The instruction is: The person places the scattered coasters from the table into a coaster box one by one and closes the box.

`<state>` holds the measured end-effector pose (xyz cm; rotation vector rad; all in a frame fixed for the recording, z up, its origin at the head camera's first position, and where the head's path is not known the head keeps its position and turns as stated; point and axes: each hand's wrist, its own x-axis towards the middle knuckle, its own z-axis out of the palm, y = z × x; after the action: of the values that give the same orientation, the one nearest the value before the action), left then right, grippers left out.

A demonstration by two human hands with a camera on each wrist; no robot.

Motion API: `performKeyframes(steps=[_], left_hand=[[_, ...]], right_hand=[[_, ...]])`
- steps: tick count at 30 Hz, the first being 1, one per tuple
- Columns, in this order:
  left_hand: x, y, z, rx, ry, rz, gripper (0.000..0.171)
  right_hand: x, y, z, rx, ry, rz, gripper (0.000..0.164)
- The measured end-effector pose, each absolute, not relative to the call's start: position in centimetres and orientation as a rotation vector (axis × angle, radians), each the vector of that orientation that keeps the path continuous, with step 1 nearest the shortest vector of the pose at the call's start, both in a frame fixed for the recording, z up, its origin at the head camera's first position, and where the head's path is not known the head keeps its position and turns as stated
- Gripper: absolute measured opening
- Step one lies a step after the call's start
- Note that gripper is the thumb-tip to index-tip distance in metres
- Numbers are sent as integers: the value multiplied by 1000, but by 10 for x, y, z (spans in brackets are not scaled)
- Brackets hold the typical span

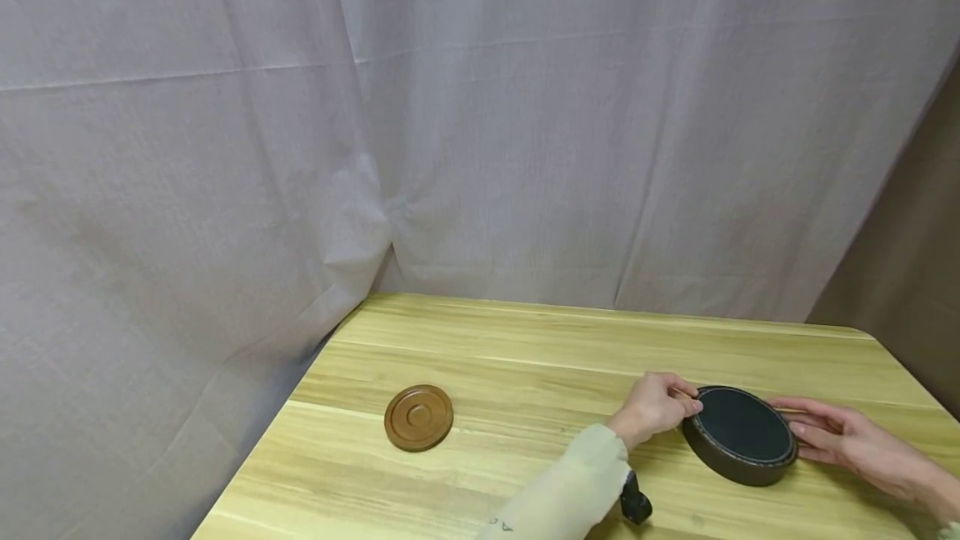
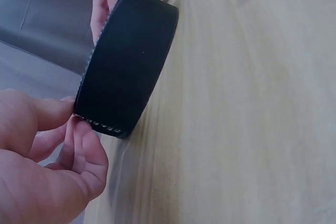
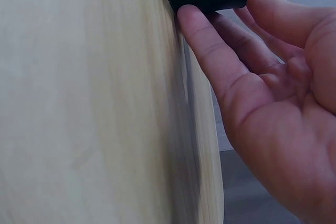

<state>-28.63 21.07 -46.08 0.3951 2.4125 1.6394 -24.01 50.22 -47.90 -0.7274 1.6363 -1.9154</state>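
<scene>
A thick, round black disc (image 1: 742, 427) with a flat dark top and a beaded rim lies between both hands at the right of the table. My left hand (image 1: 660, 407) pinches its left rim between thumb and fingers, seen closely in the left wrist view. At the opposite side, my right hand (image 1: 843, 444) holds the edge. The right wrist view shows one fingertip (image 3: 190, 17) at the disc's lower edge and the thumb near its upper edge. Whether the disc is slightly raised or flat on the wood, I cannot tell.
A round brown wooden disc (image 1: 418, 417) with ringed grooves lies on the left part of the wood-grain table (image 1: 525, 348). A grey curtain (image 1: 525, 148) hangs behind the table. Below my left sleeve shows a small black object (image 1: 636, 500).
</scene>
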Motion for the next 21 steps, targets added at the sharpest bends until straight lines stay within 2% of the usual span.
performKeyframes(steps=[12,21], left_hand=[[-286,206,-462,411,2393,1601,6],[-292,186,-456,461,2406,1561,8]], right_hand=[[-242,501,-481,-711,1618,-1903,55],[-241,500,-481,-716,1626,-1912,54]])
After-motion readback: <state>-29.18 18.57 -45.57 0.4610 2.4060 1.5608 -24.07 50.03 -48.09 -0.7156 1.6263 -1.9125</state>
